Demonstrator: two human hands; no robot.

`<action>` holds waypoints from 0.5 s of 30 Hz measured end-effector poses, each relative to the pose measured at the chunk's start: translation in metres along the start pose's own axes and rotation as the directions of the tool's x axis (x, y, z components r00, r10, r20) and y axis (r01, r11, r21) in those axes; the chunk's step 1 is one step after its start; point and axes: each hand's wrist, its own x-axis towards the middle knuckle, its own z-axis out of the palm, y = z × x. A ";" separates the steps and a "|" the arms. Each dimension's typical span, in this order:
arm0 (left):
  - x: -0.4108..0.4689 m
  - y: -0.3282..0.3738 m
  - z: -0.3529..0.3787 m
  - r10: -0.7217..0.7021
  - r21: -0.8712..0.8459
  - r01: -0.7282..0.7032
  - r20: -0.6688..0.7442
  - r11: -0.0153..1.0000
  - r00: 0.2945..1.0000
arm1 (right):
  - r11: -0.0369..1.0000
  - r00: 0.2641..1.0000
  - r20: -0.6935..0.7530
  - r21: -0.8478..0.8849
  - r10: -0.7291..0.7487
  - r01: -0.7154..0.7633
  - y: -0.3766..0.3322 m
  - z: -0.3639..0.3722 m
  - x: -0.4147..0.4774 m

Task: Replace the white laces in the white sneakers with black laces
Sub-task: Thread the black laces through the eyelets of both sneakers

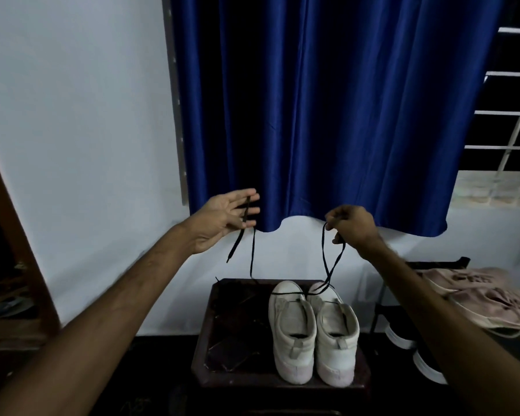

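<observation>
Two grips are raised: the left grip [222, 219], fingers spread wide, has one end of the black lace [234, 247] draped across them, and the right grip [353, 226] pinches the other end. The lace's middle crosses the toes of the white sneakers [312, 331] on the bench [222, 340]. White laces look gone and threading seems barely begun. At right, a rack [442, 262] holds other shoes [487, 295].

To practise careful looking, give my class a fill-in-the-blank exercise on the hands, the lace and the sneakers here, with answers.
1. The right hand pinches a lace coloured ____.
2. The left hand is open, with lace lying across its ____.
3. The white sneakers stand on a dark table, their ____ facing the camera.
4. The curtain behind the hands is ____.
Answers: black, fingers, heels, blue.
</observation>
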 end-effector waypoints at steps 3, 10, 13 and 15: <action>0.004 0.001 0.011 0.034 -0.104 -0.037 -0.034 0.994 0.999 | 0.993 0.999 0.029 -0.114 -0.030 0.033 0.004 -0.002 -0.002; 0.007 -0.031 0.053 0.018 -0.085 -0.031 -0.154 0.996 0.988 | 0.856 0.966 0.230 -0.468 -0.120 0.218 0.025 0.031 -0.027; 0.014 -0.046 0.062 -0.028 -0.148 -0.004 -0.212 0.989 0.977 | 0.910 0.908 0.260 -0.172 -0.327 0.377 0.016 0.043 -0.044; 0.020 -0.053 0.066 -0.069 -0.223 0.011 -0.252 0.975 0.965 | 0.901 0.855 0.322 -0.011 -0.406 0.433 0.011 0.046 -0.051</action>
